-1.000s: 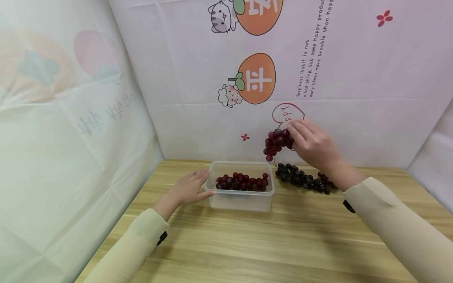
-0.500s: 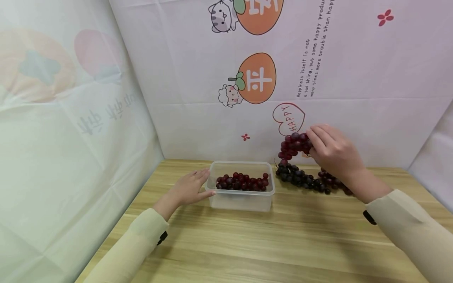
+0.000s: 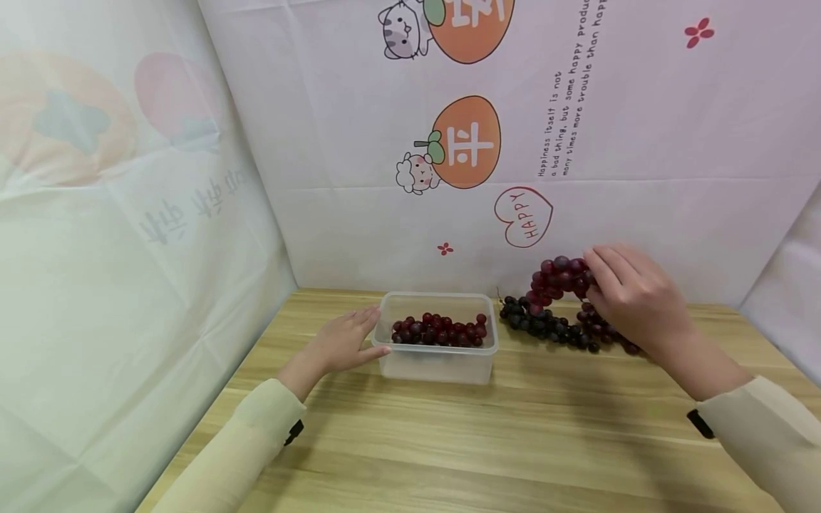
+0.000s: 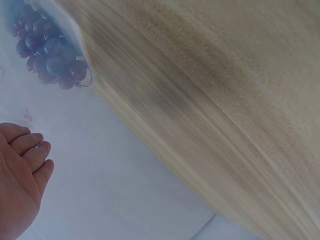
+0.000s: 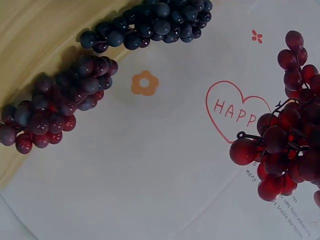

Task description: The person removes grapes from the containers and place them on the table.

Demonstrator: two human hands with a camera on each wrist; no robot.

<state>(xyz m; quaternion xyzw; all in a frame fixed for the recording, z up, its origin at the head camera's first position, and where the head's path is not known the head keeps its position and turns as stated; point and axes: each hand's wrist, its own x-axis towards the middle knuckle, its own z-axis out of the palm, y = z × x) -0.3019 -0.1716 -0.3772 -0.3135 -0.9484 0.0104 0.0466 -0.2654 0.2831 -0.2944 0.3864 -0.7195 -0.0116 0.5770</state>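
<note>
My right hand (image 3: 641, 299) pinches a bunch of red grapes (image 3: 556, 279), which hangs above the table at the back right; the right wrist view shows this red bunch (image 5: 287, 145) but not the fingers. Beneath it lie a bunch of black grapes (image 3: 545, 326) and, further right, a dark red bunch (image 5: 55, 105) partly hidden by the hand. On the left, my left hand (image 3: 343, 338) rests with straight fingers against the left side of a clear plastic box (image 3: 436, 365). Inside the box sits another bunch of red grapes (image 3: 442, 330).
The wood-grain table (image 3: 449, 442) ends at a white printed cloth (image 3: 359, 235) hanging behind it. Another cloth wall (image 3: 147, 299) rises along the left side. The box stands left of the black grapes.
My right hand has moved right and down, carrying the red grapes away from the box and over the bunches on the table. The left hand and the box have stayed in place.
</note>
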